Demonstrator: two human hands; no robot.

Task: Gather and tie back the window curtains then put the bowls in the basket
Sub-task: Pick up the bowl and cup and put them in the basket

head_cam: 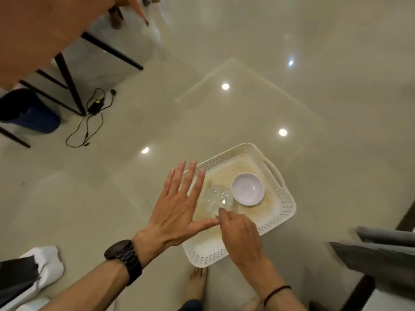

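Glass bowl (217,199) in basket (289,204), right fingers (222,211) pinch its near rim.

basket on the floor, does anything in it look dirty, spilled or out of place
The basket has yellowish-brown staining across its bottom, around the white bowl and the glass bowl. Both bowls are upright and look intact; nothing is spilled.
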